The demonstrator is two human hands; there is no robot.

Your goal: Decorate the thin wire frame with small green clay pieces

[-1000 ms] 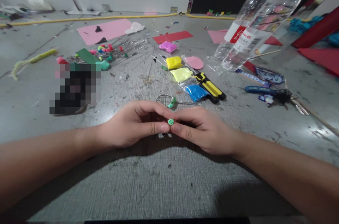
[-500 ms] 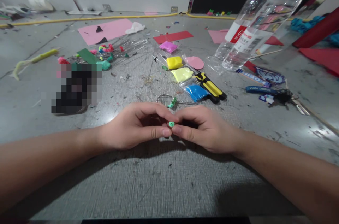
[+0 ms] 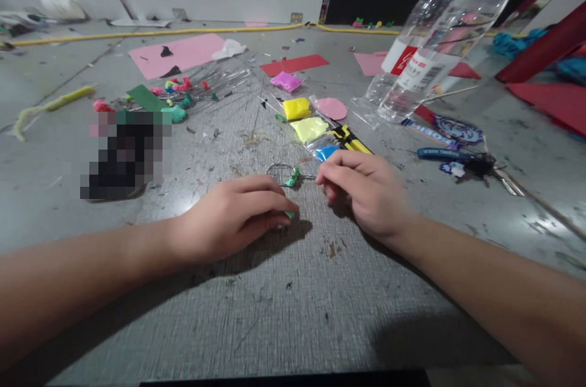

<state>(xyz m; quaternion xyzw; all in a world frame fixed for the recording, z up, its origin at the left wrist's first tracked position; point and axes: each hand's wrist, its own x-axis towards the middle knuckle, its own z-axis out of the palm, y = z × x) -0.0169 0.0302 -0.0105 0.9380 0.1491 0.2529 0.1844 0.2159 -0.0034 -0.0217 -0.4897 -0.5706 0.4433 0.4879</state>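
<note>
My left hand (image 3: 242,210) rests low over the grey table, fingers curled and closed on a small piece of green clay (image 3: 289,214), mostly hidden by the fingertips. My right hand (image 3: 366,191) is apart from it, thumb and fingers pressed together. Its fingertips are at the right end of a bent wire loop (image 3: 280,165) that has green clay leaves (image 3: 293,178) on it. Whether those fingers grip the wire is hidden. Just behind the right hand lie a blue clay packet (image 3: 326,152) and yellow-black pliers (image 3: 350,138), both partly covered.
Yellow clay packets (image 3: 296,108) and a purple packet (image 3: 286,82) lie beyond. Two clear bottles (image 3: 407,85) stand at the back right, with keys (image 3: 508,180) nearer. At left are a blurred dark object (image 3: 126,158), pink paper (image 3: 178,54) and a green strip (image 3: 147,97).
My hands have parted. The right hand moved away to the right and forward, towards the wire's end, while the left hand kept the green clay, its fingers now turned down over it.
</note>
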